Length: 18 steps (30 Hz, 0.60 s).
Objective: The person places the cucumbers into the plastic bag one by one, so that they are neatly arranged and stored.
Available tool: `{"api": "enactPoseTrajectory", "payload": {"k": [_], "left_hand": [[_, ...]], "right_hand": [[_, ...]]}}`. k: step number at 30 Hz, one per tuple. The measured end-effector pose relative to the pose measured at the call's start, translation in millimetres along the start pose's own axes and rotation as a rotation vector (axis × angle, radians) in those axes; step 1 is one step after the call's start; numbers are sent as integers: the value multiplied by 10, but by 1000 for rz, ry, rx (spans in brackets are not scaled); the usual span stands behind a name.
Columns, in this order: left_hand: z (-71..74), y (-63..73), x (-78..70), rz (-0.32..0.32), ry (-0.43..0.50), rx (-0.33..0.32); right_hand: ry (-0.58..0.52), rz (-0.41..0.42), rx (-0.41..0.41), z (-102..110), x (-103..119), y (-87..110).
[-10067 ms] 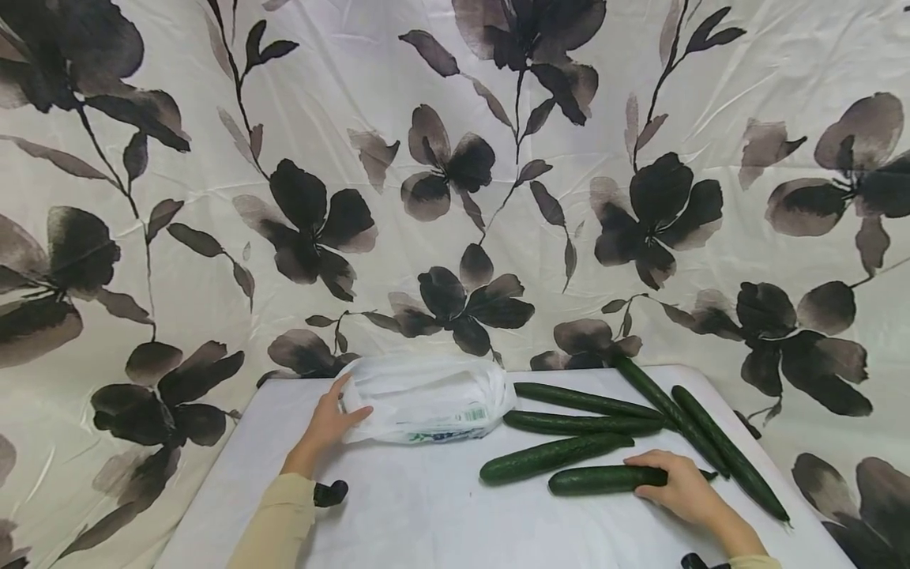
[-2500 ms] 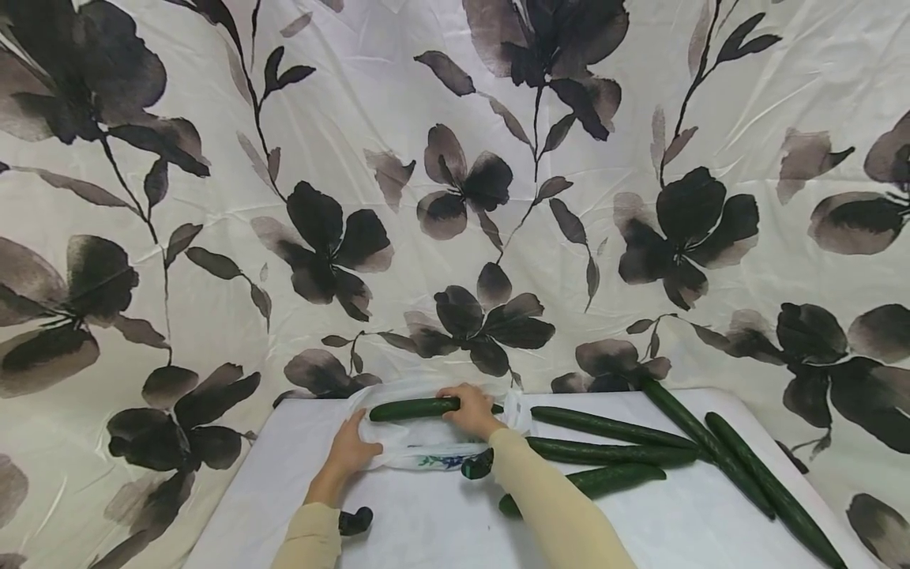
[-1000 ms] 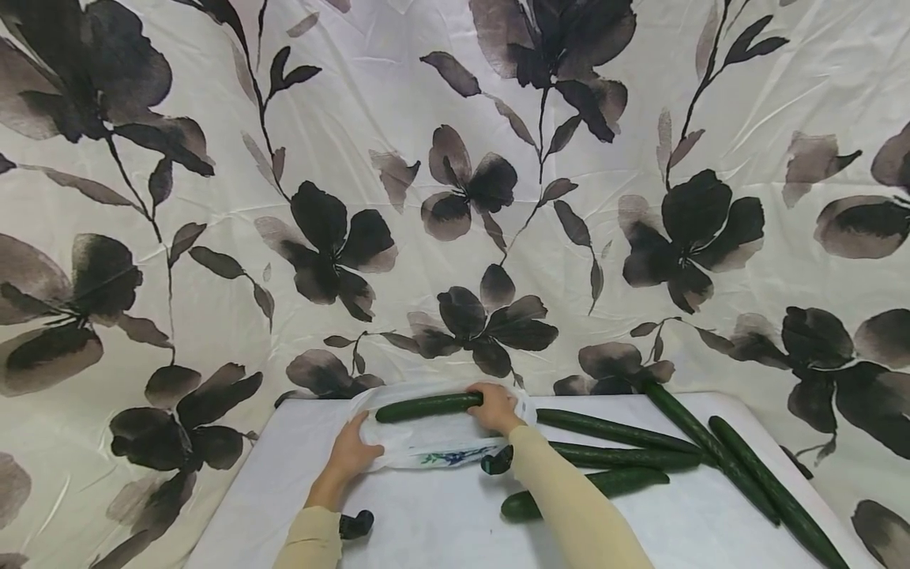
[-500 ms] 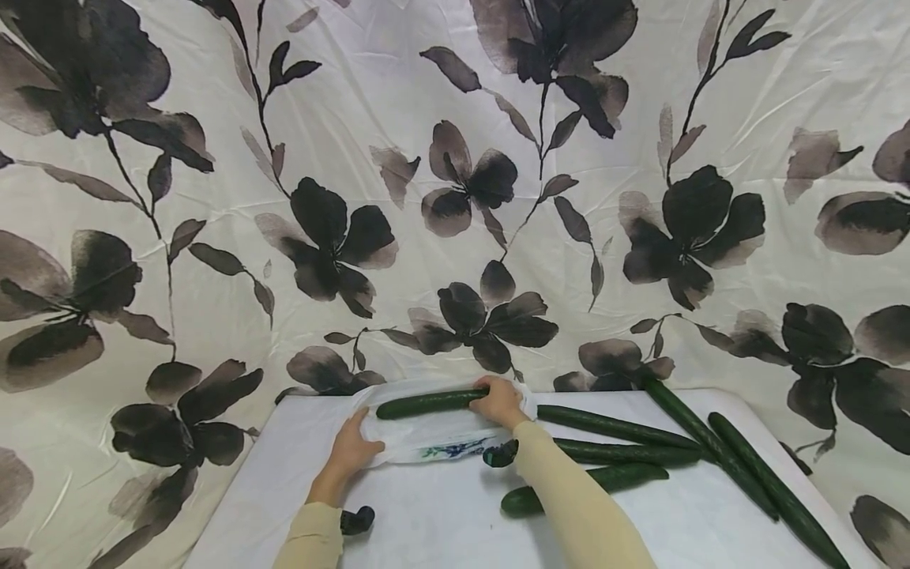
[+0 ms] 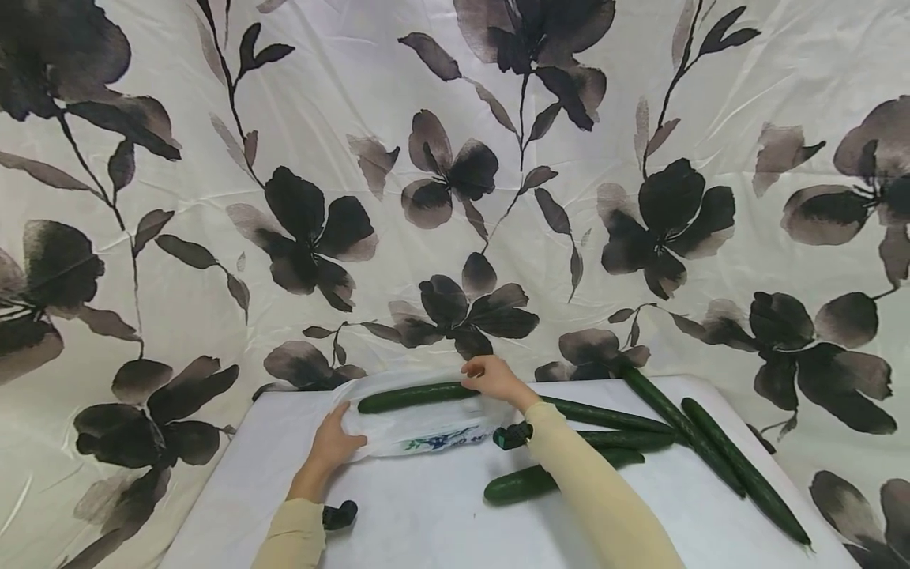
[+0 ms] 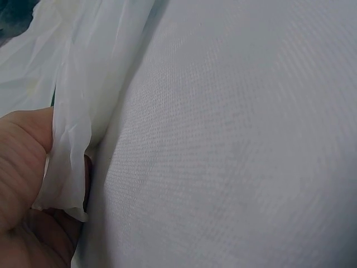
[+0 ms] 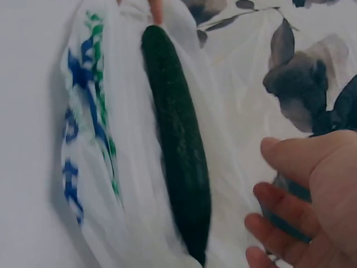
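Note:
A white plastic bag (image 5: pixel 380 435) with blue and green print lies spread at the back of the table, a dark green cucumber (image 5: pixel 415 397) lying lengthwise in it. At the bag's left end my left hand (image 5: pixel 330 444) pinches the plastic edge between thumb and fingers; the left wrist view shows the thin plastic (image 6: pixel 72 151) caught there. My right hand (image 5: pixel 498 381) hovers over the cucumber's right end. In the right wrist view its fingers are spread loosely, apart from the cucumber (image 7: pixel 178 151) and holding nothing.
Several more cucumbers lie on the right of the white-covered table (image 5: pixel 405 521): one plump cucumber (image 5: pixel 519 486) in front, partly behind my right sleeve (image 5: pixel 597 490), and a long cucumber (image 5: pixel 746 474) near the right edge. A floral cloth (image 5: pixel 441 237) hangs behind.
My right hand has let go of the cucumber and lifted slightly; the cucumber stays in the bag. Ten seconds ago that hand gripped a cucumber at the front right. My left hand keeps its hold.

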<state>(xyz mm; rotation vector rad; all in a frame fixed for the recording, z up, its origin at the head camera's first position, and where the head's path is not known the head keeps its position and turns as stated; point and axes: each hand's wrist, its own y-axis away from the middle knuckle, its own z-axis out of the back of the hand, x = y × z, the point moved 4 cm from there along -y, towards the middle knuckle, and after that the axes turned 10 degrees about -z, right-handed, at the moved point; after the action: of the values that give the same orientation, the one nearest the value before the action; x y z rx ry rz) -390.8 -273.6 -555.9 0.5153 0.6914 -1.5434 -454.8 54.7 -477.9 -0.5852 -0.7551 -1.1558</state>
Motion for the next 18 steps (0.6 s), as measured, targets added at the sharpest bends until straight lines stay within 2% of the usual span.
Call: {"api": "enactPoseTrajectory", "payload": {"k": [5, 9, 15, 18], "left_hand": [[2, -8, -7, 14, 5, -13], [9, -9, -31, 19, 5, -22], [17, 18, -59, 8, 3, -20], [16, 32, -50, 7, 4, -18]], "right_hand": [[100, 96, 52, 273, 91, 133], [140, 161, 113, 465, 151, 314], [178, 247, 150, 648, 120, 647], [180, 264, 158, 705, 62, 803]]}}
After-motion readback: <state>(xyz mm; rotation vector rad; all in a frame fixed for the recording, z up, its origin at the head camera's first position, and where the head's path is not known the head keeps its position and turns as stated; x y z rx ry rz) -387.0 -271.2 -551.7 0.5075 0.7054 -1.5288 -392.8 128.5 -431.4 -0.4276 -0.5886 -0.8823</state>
